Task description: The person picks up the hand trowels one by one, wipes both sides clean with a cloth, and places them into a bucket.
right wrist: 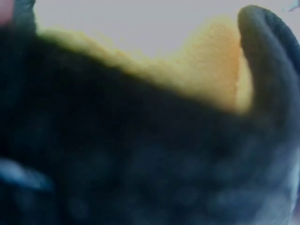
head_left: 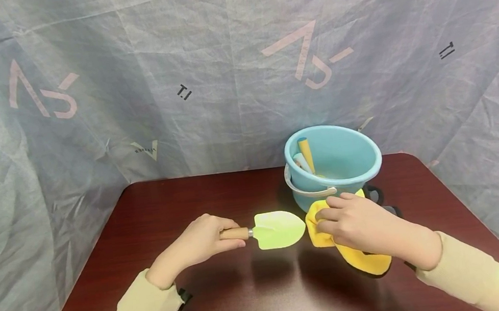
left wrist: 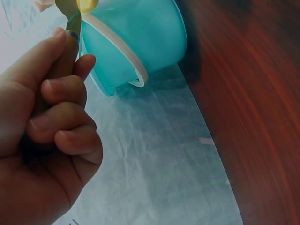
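In the head view my left hand (head_left: 198, 241) grips a small garden trowel by its wooden handle (head_left: 234, 233). Its light green blade (head_left: 278, 229) points right, above the table. The left wrist view shows the fingers curled round that handle (left wrist: 63, 61). My right hand (head_left: 361, 222) holds bunched yellow cloth with black parts, which looks like a gardening glove (head_left: 319, 223). A lower yellow flap (head_left: 370, 261) hangs below the palm. Blurred yellow and black fabric (right wrist: 215, 61) fills the right wrist view. The trowel's tip is close to the glove's left edge.
Behind the right hand stands a light blue bucket (head_left: 354, 180) with a whitish handle (head_left: 311, 192) hanging down its side. A yellow tool handle (head_left: 306, 154) and a pale blue item (head_left: 302, 162) lean inside it. The dark red table (head_left: 189, 198) ends at a grey cloth backdrop (head_left: 209, 124).
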Tool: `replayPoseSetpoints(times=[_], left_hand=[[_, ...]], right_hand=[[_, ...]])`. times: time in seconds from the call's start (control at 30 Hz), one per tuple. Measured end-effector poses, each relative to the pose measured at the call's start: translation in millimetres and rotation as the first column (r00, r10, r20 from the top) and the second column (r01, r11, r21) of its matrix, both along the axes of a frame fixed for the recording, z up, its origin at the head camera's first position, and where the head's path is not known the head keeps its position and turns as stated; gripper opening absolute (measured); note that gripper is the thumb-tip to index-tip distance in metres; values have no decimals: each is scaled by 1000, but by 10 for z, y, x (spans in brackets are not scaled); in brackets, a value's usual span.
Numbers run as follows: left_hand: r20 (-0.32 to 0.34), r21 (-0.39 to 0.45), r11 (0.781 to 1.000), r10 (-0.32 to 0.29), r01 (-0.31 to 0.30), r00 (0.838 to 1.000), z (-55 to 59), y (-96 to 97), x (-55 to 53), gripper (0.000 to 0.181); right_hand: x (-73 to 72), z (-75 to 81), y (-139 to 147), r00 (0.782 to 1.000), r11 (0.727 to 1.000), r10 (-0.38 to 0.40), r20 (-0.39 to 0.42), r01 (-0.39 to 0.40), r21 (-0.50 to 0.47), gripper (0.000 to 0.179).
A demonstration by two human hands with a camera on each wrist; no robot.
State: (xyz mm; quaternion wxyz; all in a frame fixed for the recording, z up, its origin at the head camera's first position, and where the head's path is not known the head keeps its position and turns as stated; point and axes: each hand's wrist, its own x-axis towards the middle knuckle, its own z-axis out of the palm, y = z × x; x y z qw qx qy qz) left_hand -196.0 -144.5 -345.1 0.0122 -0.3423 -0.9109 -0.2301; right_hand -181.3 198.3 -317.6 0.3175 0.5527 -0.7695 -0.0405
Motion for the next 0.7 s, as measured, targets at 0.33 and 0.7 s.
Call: replayPoseSetpoints(times=[0.33,0.7], left_hand=[[10,25,999,19,-19,1000,26,-93,-7,10],[4,20,1000,4,-4,1000,-66,-57,-42,15]], right_hand=[[2,14,85,999,999,-39,17,39,3,35],[51,249,59,999,994,-51,7,52,-96,34]])
